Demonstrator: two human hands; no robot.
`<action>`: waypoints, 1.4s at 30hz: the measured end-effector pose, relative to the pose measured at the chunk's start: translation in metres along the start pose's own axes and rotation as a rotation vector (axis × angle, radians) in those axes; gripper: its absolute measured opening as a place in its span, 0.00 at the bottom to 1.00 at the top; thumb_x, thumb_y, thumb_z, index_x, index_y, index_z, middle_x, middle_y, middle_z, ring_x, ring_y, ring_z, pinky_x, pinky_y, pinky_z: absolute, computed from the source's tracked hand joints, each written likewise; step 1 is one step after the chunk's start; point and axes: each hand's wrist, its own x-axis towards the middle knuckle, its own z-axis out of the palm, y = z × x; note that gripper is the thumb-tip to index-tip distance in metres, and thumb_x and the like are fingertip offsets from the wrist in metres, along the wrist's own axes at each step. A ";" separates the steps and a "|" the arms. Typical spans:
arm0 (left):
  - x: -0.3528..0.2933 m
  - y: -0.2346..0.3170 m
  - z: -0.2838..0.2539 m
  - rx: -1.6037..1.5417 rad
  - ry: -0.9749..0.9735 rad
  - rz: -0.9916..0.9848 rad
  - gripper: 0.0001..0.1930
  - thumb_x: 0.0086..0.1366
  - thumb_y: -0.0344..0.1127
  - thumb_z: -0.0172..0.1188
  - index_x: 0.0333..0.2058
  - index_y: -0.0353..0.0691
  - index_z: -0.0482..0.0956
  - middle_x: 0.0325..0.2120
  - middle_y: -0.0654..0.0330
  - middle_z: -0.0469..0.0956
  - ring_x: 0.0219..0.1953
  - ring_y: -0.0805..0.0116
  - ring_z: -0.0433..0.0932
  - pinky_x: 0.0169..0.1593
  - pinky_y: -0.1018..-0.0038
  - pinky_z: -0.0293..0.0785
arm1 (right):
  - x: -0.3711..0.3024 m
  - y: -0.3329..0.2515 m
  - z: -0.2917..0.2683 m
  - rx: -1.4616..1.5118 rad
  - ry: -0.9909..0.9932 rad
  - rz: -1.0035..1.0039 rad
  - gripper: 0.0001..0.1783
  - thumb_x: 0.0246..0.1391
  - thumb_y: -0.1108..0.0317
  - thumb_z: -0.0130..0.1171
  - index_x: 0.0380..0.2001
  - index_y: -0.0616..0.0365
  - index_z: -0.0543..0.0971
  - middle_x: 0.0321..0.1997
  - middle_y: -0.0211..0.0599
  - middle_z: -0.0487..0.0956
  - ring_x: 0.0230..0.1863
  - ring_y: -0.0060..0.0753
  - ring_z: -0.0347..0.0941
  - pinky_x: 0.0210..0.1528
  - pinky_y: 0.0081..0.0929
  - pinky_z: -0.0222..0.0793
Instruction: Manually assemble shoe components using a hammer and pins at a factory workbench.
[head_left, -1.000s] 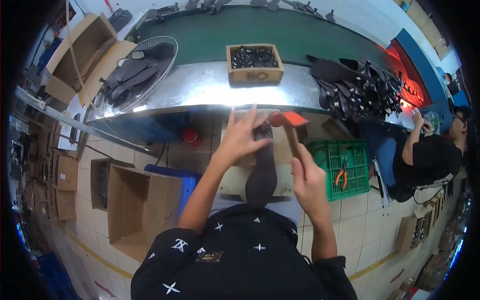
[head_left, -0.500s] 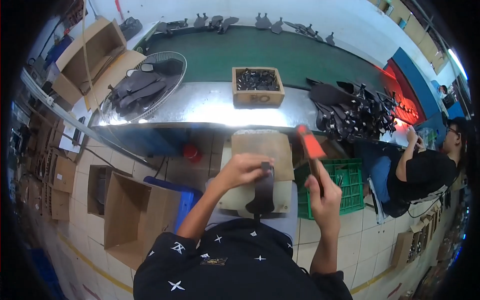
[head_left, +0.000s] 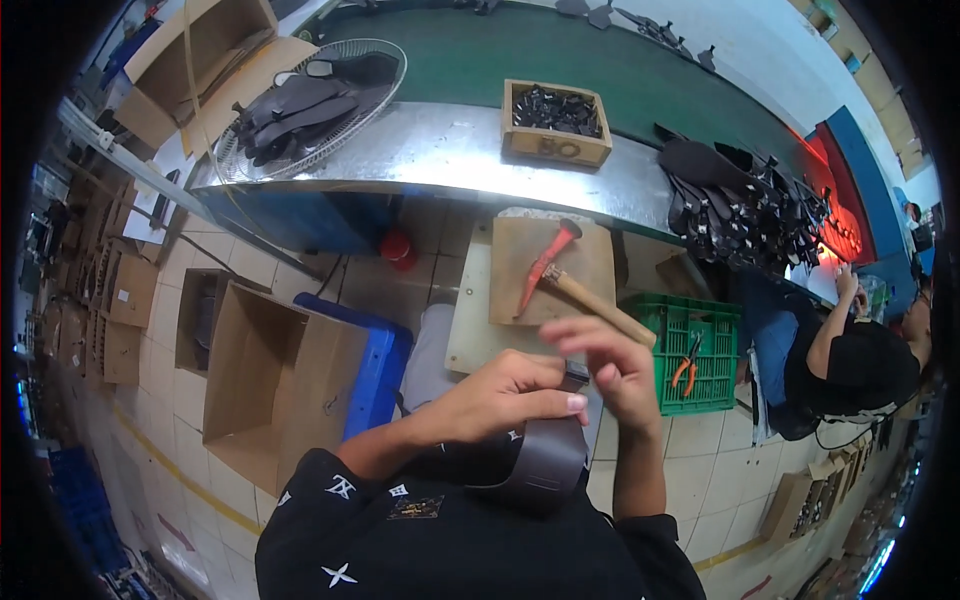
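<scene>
Close to my body, my left hand (head_left: 510,395) pinches the end of a dark brown sole-shaped piece (head_left: 548,458), which curves down against my shirt. My right hand (head_left: 615,370) is beside it with fingers apart and a little blurred; it grips nothing that I can see. Just beyond my hands lies a hammer (head_left: 585,291) with a red head and wooden handle, resting on a brown pad (head_left: 598,240) on top of a pale board (head_left: 470,310). A small dark part shows between my hands, partly hidden by the fingers.
A wooden box (head_left: 558,150) of small black parts stands on the metal ledge (head_left: 440,150). Dark soles fill a wire basket (head_left: 400,85) at left and form a pile (head_left: 715,200) at right. Orange-handled pliers (head_left: 686,368) hang on a green crate (head_left: 655,390). A co-worker (head_left: 860,360) sits at right.
My right hand has let go of the hammer, which now lies on the pad. My left hand has drawn the sole-shaped piece nearer my body. The view has tilted down.
</scene>
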 end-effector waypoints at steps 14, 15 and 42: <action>0.006 0.018 0.016 -0.299 -0.711 -0.197 0.18 0.68 0.46 0.58 0.34 0.36 0.86 0.28 0.63 0.83 0.33 0.79 0.77 0.40 0.78 0.70 | 0.018 -0.071 0.001 -0.425 -0.575 -0.493 0.15 0.55 0.63 0.61 0.26 0.68 0.77 0.22 0.39 0.69 0.19 0.40 0.62 0.18 0.32 0.58; 0.006 0.022 0.016 -0.256 -0.716 -0.150 0.20 0.69 0.48 0.57 0.33 0.36 0.86 0.28 0.63 0.82 0.33 0.79 0.76 0.40 0.78 0.70 | 0.017 -0.073 -0.003 -0.412 -0.610 -0.500 0.15 0.55 0.63 0.61 0.26 0.68 0.77 0.22 0.39 0.69 0.19 0.40 0.62 0.18 0.32 0.58; 0.335 0.081 -0.176 0.936 0.361 0.407 0.16 0.63 0.32 0.57 0.49 0.35 0.78 0.44 0.51 0.81 0.49 0.60 0.80 0.52 0.68 0.75 | -0.210 0.242 -0.072 -0.852 0.935 0.580 0.24 0.68 0.58 0.43 0.26 0.63 0.79 0.19 0.39 0.76 0.20 0.29 0.75 0.21 0.27 0.69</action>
